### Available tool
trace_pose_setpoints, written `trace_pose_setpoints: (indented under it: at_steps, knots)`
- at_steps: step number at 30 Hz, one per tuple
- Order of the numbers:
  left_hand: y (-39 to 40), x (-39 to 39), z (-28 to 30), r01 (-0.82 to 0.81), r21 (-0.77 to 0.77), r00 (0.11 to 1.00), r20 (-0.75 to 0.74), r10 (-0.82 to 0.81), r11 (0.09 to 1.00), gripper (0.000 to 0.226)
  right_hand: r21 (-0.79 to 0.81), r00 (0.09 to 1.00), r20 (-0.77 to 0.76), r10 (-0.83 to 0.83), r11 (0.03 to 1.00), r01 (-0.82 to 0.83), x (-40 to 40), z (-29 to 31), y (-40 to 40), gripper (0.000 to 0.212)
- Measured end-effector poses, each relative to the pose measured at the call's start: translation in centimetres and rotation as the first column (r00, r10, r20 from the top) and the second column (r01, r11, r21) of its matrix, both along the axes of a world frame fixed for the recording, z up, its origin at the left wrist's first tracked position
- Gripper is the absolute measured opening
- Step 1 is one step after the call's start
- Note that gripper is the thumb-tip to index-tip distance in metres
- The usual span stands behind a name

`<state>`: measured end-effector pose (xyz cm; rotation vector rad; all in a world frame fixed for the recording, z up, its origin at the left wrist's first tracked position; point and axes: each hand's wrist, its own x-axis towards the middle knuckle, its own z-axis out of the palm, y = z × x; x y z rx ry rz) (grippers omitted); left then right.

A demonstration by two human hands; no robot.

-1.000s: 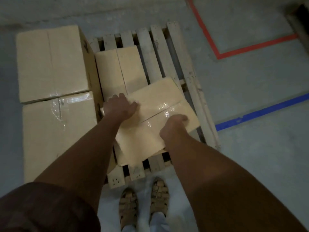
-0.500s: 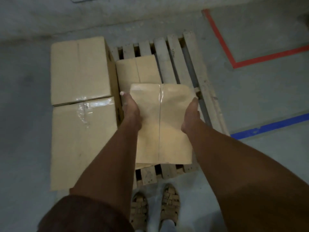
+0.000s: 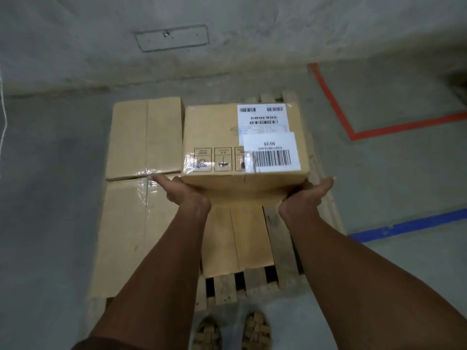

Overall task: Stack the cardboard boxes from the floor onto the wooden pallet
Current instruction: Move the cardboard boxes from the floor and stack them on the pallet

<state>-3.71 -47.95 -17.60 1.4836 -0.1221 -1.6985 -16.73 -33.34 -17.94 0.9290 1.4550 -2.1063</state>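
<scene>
Two tall boxes (image 3: 141, 188) sat on the pallet's left side. My left hand (image 3: 180, 193) and right hand (image 3: 307, 195) were apart, palms up with fingers straight, carrying the labelled box (image 3: 242, 145) from below, lifted above a low box (image 3: 237, 241) on the wooden pallet (image 3: 285, 251). Red tape (image 3: 353, 132) and blue tape (image 3: 404, 226) marked the floor right.

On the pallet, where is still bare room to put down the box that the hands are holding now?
Bare slats show on the wooden pallet along its right edge, beside the low box, and in a narrow strip at its near end. The left side is crowded by two tall boxes. The held box, between left hand and right hand, hides the far part.
</scene>
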Motion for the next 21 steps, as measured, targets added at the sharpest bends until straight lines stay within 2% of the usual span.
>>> trace_pose_setpoints:
  at_steps: [2, 3, 5, 8, 10, 13, 17, 19, 21]
  knots:
    - [0.5, 0.8, -1.5, -0.022, 0.003, 0.999, -0.03, 0.022, 1.0, 0.062, -0.012, 1.0, 0.001, -0.002, 1.0, 0.002, 1.1, -1.8, 0.7, 0.07]
    - [0.8, 1.0, -2.3, -0.016, 0.0, 1.0, -0.02, 0.016, 1.0, 0.064, -0.009, 1.0, 0.018, 0.014, 1.0, -0.014, 1.5, -3.3, 1.1, 0.073]
    - [1.3, 1.4, -3.4, 0.019, 0.014, 0.998, 0.057, -0.02, 1.0, 0.065, 0.024, 0.999, 0.018, 0.05, 0.998, -0.05, 2.2, -4.9, 1.9, 0.084]
    - [1.7, 2.0, -4.4, 0.016, 0.07, 0.985, 0.173, -0.028, 0.997, 0.062, 0.046, 0.994, 0.008, 0.11, 0.993, -0.11, 2.1, -4.9, 1.8, 0.088]
    - [1.6, 2.3, -4.6, 0.016, 0.076, 0.985, 0.169, -0.029, 0.997, 0.063, 0.082, 0.99, 0.016, 0.139, 0.987, -0.14, 1.6, -4.3, 1.0, 0.087]
    - [1.1, 1.8, -5.0, 0.049, 0.062, 0.982, 0.177, -0.059, 0.997, 0.062, 0.098, 0.986, 0.016, 0.166, 0.981, -0.167, 0.5, -4.4, -0.3, 0.085]
    - [-0.3, 0.6, -5.2, 0.049, 0.03, 0.98, 0.19, -0.054, 0.998, 0.062, 0.226, 0.986, 0.026, 0.165, 0.96, -0.167, -0.8, -5.4, -1.7, 0.086]
    - [-1.1, 0.0, -5.4, 0.111, -0.023, 0.967, 0.235, -0.103, 0.994, 0.068, 0.29, 0.987, 0.017, 0.158, 0.944, -0.156, -1.2, -4.9, -2.9, 0.078]
    - [-1.9, -0.5, -5.9, 0.173, -0.097, 0.966, 0.212, -0.15, 0.98, 0.074, 0.318, 0.981, -0.019, 0.191, 0.932, -0.175, -1.7, -4.3, -4.4, 0.073]
